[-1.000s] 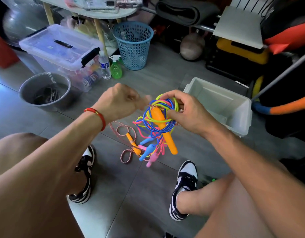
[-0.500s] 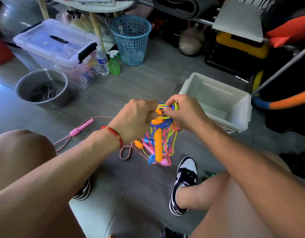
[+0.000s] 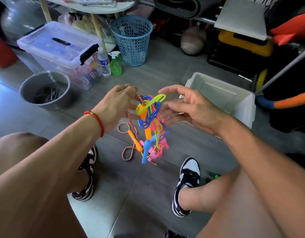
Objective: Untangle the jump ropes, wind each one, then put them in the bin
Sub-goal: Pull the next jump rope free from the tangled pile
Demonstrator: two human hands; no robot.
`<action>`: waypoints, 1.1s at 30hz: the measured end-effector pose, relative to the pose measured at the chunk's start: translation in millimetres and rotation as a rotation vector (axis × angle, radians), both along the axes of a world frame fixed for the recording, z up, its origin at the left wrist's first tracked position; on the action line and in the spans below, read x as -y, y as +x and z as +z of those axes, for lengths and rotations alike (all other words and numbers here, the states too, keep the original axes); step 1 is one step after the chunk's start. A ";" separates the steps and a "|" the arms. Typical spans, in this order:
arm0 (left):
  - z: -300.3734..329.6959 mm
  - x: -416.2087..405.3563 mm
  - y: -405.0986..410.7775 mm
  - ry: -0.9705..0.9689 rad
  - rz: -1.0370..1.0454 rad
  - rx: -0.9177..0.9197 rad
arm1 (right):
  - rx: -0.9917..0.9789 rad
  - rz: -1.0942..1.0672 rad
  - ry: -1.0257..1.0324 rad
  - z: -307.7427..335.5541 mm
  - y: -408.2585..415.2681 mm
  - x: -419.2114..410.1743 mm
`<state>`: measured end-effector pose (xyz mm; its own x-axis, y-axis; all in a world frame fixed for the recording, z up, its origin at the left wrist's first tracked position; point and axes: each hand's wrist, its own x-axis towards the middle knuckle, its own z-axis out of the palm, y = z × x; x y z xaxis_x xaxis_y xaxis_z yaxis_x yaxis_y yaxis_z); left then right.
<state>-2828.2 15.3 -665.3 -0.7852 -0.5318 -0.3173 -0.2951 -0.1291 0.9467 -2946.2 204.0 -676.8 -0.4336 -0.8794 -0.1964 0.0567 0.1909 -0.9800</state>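
A tangled bundle of jump ropes [image 3: 150,115] in yellow, blue and pink hangs in the air between my hands, with orange, blue and pink handles dangling below it. My left hand [image 3: 119,104] pinches the top of the bundle together with a red-and-white braided rope [image 3: 129,121] that trails down to the floor. My right hand [image 3: 187,107] is just right of the tangle, fingers spread and straight, their tips at the cords. The white bin [image 3: 223,98] stands on the floor behind my right hand.
A grey metal bucket [image 3: 45,90] sits at the left, a lidded clear storage box [image 3: 60,50] behind it, with a water bottle [image 3: 104,62], a green spray bottle [image 3: 115,65] and a blue mesh basket [image 3: 132,40]. My shoes flank the ropes on the grey tiled floor.
My right hand has let go of the bundle and opened its fingers. My left hand now holds the tangle from the top. The ropes hang lower and looser than before.
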 end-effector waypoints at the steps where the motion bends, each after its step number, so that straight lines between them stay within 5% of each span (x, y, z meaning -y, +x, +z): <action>1: -1.2 0.0 -1.2 0.012 0.002 -0.010 | -0.018 0.013 -0.009 0.2 0.8 -0.2; 4: -1.7 -2.7 -0.5 -0.020 -0.114 -0.031 | -0.174 0.025 -0.018 -2.0 2.5 0.2; 12: -5.2 4.6 -1.5 0.165 0.034 -0.043 | -0.735 -0.210 0.092 -11.1 3.3 -2.2; 18: -6.3 12.7 -0.4 0.249 0.053 -0.068 | -0.653 -0.080 0.221 -26.3 8.6 2.9; 25: -10.1 16.7 -0.8 0.193 0.117 -0.047 | -0.954 -0.125 0.282 -28.9 3.6 10.6; 33: -21.6 31.5 -7.4 -0.024 0.235 0.032 | -1.163 -0.374 0.007 -5.0 1.7 -0.3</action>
